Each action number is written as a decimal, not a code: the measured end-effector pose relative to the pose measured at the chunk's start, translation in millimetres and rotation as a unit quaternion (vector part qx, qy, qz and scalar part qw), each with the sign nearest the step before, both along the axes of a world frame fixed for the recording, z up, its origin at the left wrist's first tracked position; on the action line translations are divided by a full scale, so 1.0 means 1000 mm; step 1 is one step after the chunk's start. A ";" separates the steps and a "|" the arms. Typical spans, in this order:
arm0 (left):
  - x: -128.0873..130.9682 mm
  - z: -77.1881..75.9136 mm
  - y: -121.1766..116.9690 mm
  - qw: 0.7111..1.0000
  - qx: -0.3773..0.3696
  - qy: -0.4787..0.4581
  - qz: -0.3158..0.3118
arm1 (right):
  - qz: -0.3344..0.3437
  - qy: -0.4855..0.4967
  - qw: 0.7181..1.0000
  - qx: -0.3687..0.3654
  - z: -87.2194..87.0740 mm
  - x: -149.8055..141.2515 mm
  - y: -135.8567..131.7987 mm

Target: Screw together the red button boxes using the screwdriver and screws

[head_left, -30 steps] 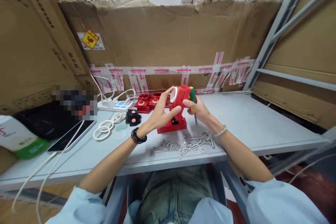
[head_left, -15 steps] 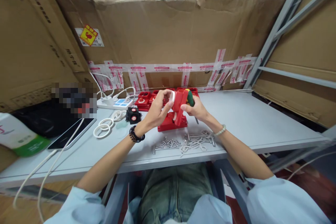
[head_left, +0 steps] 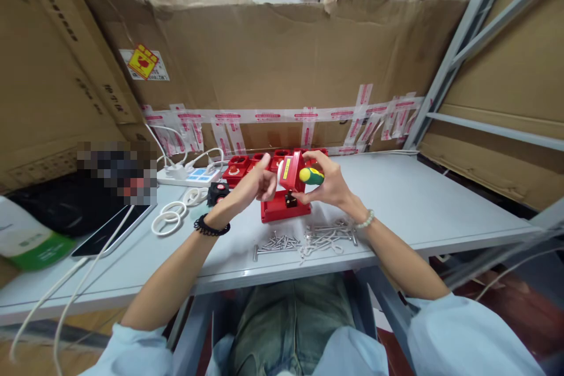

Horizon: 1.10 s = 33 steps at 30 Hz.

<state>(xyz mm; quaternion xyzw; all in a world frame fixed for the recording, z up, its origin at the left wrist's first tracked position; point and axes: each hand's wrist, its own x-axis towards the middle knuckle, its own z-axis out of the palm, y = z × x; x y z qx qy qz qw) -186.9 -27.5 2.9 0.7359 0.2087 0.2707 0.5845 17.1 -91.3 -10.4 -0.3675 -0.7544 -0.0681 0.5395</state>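
Observation:
My right hand (head_left: 328, 179) is closed around a red box cover (head_left: 292, 171) with a yellow label, tilted above the table. In the same hand is a screwdriver (head_left: 312, 175) with a yellow and green handle; its shaft is hidden. A white ring (head_left: 279, 171) shows at the cover's left side. Just left of the cover, my left hand (head_left: 261, 181) is apart from it, thumb raised and fingers loosely bent, with nothing visible in them. Below stands a red box base (head_left: 282, 209) on the table, a small black part (head_left: 291, 200) at its upper right.
Several red boxes (head_left: 235, 169) line the back beside a white power strip (head_left: 194, 176). White rings (head_left: 170, 220) and a black block (head_left: 217, 192) lie to the left. Screws (head_left: 282, 242) and metal hooks (head_left: 330, 238) are near the front edge. A cardboard sheet (head_left: 247, 59) stands behind.
My left hand has let go of the cover's white ring side and moved slightly left. My right hand has turned the cover so its yellow label shows, and the screwdriver handle now points toward me.

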 end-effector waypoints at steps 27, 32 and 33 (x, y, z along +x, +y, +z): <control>0.002 -0.006 -0.009 0.961 0.228 -0.159 0.019 | 0.008 0.104 0.992 -0.067 -0.001 -0.001 0.000; 0.004 -0.005 -0.009 0.972 0.189 -0.136 0.038 | 0.016 0.110 0.991 -0.075 0.000 -0.001 -0.001; 0.005 -0.005 -0.009 0.974 0.183 -0.127 0.052 | 0.016 0.105 0.992 -0.074 0.000 -0.001 -0.001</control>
